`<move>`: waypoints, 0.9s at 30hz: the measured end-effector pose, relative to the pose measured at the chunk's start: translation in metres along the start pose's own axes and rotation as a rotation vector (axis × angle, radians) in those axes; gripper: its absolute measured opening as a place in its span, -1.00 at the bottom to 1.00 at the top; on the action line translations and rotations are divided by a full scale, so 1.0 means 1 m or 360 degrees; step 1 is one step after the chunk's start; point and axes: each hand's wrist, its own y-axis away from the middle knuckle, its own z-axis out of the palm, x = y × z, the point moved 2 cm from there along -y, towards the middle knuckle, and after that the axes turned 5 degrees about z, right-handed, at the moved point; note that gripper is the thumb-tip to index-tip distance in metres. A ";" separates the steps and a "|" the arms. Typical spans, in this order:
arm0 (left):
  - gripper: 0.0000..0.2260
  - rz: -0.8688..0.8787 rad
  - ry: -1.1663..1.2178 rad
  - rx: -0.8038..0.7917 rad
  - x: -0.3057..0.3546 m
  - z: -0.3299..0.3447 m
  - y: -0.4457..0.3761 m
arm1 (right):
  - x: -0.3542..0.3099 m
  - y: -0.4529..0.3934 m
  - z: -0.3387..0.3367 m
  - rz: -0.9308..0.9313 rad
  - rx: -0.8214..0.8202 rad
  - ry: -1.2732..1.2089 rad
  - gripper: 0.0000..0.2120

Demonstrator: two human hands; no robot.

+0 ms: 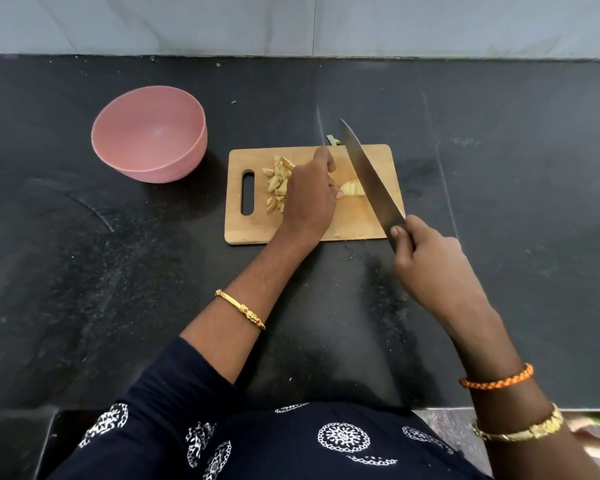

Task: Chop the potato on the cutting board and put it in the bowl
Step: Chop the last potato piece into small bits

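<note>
So the black speckled tabletop (118, 289) is carrying a pink bowl (149, 133) sitting at the back left, and a wooden cutting board (326, 230) is lying just beside it, to its right, not touching.

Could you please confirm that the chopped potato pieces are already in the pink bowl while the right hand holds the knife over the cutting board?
Not quite. The head view shows the pink bowl empty; the chopped potato pieces still lie on the cutting board, beside the left hand. The rest holds: the right hand holds the knife over the board.
</note>
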 end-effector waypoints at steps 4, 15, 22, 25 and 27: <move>-0.72 0.0038 -0.0014 0.0005 0.000 0.002 0.002 | -0.003 -0.009 0.010 -0.0101 -0.0002 0.0067 -0.80; -0.65 0.0091 -0.0042 0.0019 0.000 0.002 0.001 | -0.011 -0.020 0.019 -0.0026 -0.0129 0.0342 -0.88; -0.68 0.0089 -0.0011 0.0033 0.001 0.000 0.004 | -0.025 -0.017 0.018 0.0069 -0.0220 0.0396 -0.97; -0.72 0.0079 -0.0006 0.0064 0.003 0.000 0.006 | -0.022 -0.013 0.015 0.0091 -0.0278 0.0389 -0.94; -0.73 0.0075 -0.0022 0.0069 0.003 -0.001 0.005 | -0.015 -0.006 0.011 0.0101 -0.0308 0.0361 -0.90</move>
